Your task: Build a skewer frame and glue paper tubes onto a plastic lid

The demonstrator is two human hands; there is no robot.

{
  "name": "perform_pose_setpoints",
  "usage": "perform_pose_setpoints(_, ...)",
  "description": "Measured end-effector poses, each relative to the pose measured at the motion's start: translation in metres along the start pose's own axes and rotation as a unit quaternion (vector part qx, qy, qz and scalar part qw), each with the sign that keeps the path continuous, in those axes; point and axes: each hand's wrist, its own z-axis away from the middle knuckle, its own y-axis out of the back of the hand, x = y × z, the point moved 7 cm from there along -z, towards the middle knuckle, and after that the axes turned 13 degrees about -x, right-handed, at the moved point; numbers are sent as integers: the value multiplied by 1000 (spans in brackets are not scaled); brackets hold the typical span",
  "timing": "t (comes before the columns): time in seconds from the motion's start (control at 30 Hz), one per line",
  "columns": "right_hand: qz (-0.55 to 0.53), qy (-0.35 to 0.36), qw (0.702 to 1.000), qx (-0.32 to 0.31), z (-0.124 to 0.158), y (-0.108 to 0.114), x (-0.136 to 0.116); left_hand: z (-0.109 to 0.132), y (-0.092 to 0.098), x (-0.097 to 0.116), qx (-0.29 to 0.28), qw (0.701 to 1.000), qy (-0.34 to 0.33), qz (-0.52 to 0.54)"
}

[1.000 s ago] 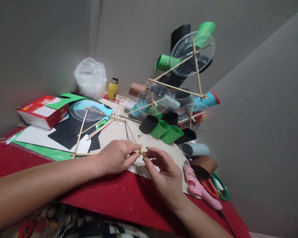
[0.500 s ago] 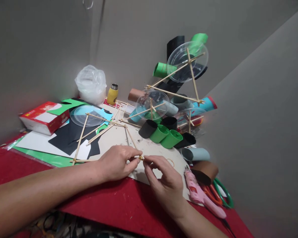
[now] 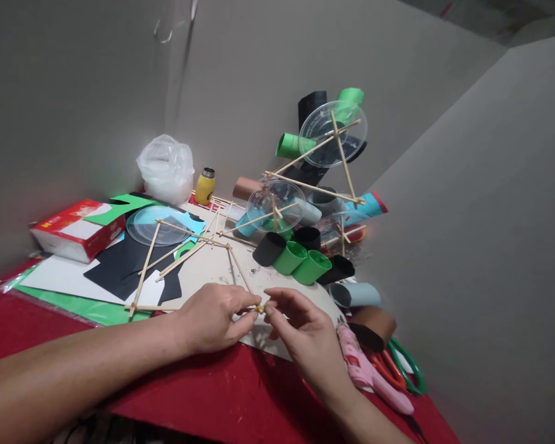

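A flat frame of thin wooden sticks [image 3: 185, 246] lies on a beige cardboard sheet [image 3: 213, 268] over a red tabletop. My left hand [image 3: 210, 320] and my right hand [image 3: 300, 336] meet at the frame's near corner joint [image 3: 259, 308]. Both pinch that joint, thumb against fingertips, where two sticks cross under a small yellowish binding. Behind them stands a taller stick structure [image 3: 314, 179] carrying clear plastic lids and rolled paper tubes.
Green and black paper tubes [image 3: 300, 259] lie behind my hands. A pink glue gun [image 3: 367, 370] and scissors [image 3: 404, 367] lie at the right. A tissue box [image 3: 76, 228], a plastic bag [image 3: 166, 168] and a yellow bottle [image 3: 205, 185] sit at the back left. Grey walls close in behind and right.
The view has tilted upward, so everything sits lower in the frame. Both hands stay pinched on the same corner joint, my right fingers shifting slightly around it.
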Motion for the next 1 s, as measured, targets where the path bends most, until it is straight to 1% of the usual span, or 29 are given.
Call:
perform_pose_setpoints(0.07,2,-3,1000,-1,1,1,0,0,0,-1,1,1000,2,10)
perform_pose_setpoints(0.2,64,32,997,10,6,4,-5,-1,2,-2,13,1000,3,26)
perform_pose_setpoints(0.27,78,39,996,0,7,3,-6,-1,3,-2,17,999,3,29)
perform_pose_setpoints(0.33,67,26,997,-14,5,2,-5,-1,4,-3,22,999,5,30)
perform_pose_setpoints(0.53,-25,-43,997,-55,-3,5,6,-2,1,-4,5,999,13,45)
perform_pose_setpoints(0.7,-105,-51,988,-97,-12,-1,16,-1,2,-2,4,999,6,49)
perform_pose_setpoints(0.77,-164,-58,977,-120,-15,-7,22,0,3,0,6,998,3,57)
perform_pose_setpoints(0.87,-262,-84,948,-159,-16,-18,32,1,4,2,8,998,-1,63)
perform_pose_setpoints(0.93,-294,-98,935,-175,-17,-22,35,2,3,6,-2,998,-16,54)
perform_pose_setpoints(1.0,-297,-111,933,-169,-19,-20,38,4,4,11,-2,999,-39,29)
